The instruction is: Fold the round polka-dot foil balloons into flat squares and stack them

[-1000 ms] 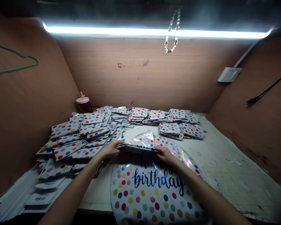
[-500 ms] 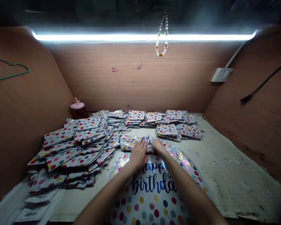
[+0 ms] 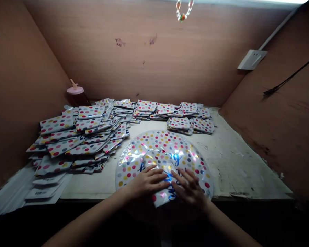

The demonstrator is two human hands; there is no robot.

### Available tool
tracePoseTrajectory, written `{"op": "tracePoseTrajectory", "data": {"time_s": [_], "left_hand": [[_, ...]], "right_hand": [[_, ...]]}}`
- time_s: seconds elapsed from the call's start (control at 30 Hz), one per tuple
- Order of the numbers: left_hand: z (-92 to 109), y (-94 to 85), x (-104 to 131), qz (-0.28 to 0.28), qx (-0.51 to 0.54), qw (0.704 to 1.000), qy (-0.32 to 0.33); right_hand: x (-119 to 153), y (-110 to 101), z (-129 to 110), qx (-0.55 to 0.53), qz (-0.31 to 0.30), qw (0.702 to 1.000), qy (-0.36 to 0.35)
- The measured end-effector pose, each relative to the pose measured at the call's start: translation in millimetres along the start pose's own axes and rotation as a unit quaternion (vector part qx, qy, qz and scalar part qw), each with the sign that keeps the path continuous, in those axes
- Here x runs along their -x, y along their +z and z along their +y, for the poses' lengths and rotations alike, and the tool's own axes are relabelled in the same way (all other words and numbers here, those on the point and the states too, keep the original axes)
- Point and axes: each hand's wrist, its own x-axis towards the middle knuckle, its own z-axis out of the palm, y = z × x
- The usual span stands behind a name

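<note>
A round foil balloon [image 3: 164, 139] with coloured dots and blue script lies flat at the table's front edge, its lower part overhanging. On top of it lies a partly folded, dotted foil balloon [image 3: 157, 159], slightly crooked, with blue letters showing between my hands. My left hand [image 3: 150, 180] rests on its left side, fingers stretched out flat. My right hand [image 3: 189, 187] lies on its right side with the fingers spread. Neither hand is gripping it. The forearms come in from the bottom.
Folded dotted balloons are heaped in piles [image 3: 90, 133] at the left, with smaller stacks [image 3: 179, 124] along the back. White sleeves with barcodes [image 3: 45, 192] lie at the front left. A cup with a pink lid [image 3: 76, 91] stands in the back left corner. Wooden panels enclose the table.
Both hands have come from the balloon's far edge toward the table's front and opened flat on a folded part. The large lettering is now mostly covered. The view has tilted downward.
</note>
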Motion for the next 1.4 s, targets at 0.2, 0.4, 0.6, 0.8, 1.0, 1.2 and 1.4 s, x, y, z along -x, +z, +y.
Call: {"op": "tracePoseTrajectory", "data": {"time_s": [0.2,0.4,0.6,0.8,1.0,1.2,1.4], "left_hand": [[48.9,30.0,52.6,0.098,0.06,0.985,-0.128],[49.4,17.5,45.4,0.196,0.263,0.841,-0.43],[47.4,22.2,30.6,0.277,0.211,0.731,-0.587],[43.2,28.4,15.4,0.179,-0.037,0.802,-0.569],[21.1,30.5,30.7,-0.02,-0.086,0.896,-0.435],[17.4,13.9,41.9,-0.057,-0.066,0.899,-0.43],[25.1,2.3,13.1,-0.111,-0.048,0.916,-0.383]], "right_hand": [[17.8,14.5,-27.4,-0.246,-0.042,0.968,-0.028],[-29.4,27.7,-13.4,-0.407,-0.064,0.858,0.306],[-83.2,48.6,-2.6,-0.356,-0.155,0.825,0.412],[-110.7,64.8,-11.1,-0.146,-0.25,0.833,0.471],[-109.5,64.1,-25.5,0.001,-0.197,0.911,0.362],[-87.0,83.2,-14.9,-0.044,-0.263,0.946,0.185],[-77.0,97.2,-6.6,-0.098,-0.286,0.92,0.249]]}}
